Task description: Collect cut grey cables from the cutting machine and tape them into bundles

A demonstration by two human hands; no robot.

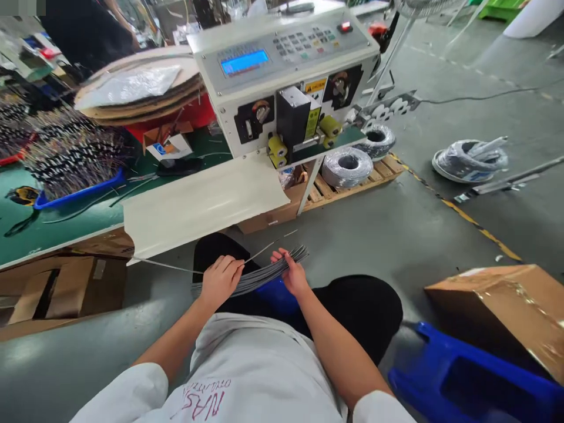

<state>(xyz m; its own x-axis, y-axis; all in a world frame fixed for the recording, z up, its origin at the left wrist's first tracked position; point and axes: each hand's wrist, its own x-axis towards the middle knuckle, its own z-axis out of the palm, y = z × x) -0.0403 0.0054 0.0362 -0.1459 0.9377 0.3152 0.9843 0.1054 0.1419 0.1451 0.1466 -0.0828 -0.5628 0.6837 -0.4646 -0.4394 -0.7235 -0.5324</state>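
Across my lap lies a bundle of cut grey cables, running from under my left hand to my right. My right hand is closed around the bundle near its right end, where the cable tips fan out. My left hand is closed over a single grey cable, which sticks out on both sides of it. That cable slants up to the right, its thin end above the bundle. Whether the left fingers also grip the bundle is hidden. A cream chute stands just beyond my hands, below a cable-cutting machine.
Left on the green table is a blue tray of many wired pieces. Cable coils lie on a wooden pallet. Cardboard boxes stand low left and right, near a blue plastic stool. Another person is at upper left.
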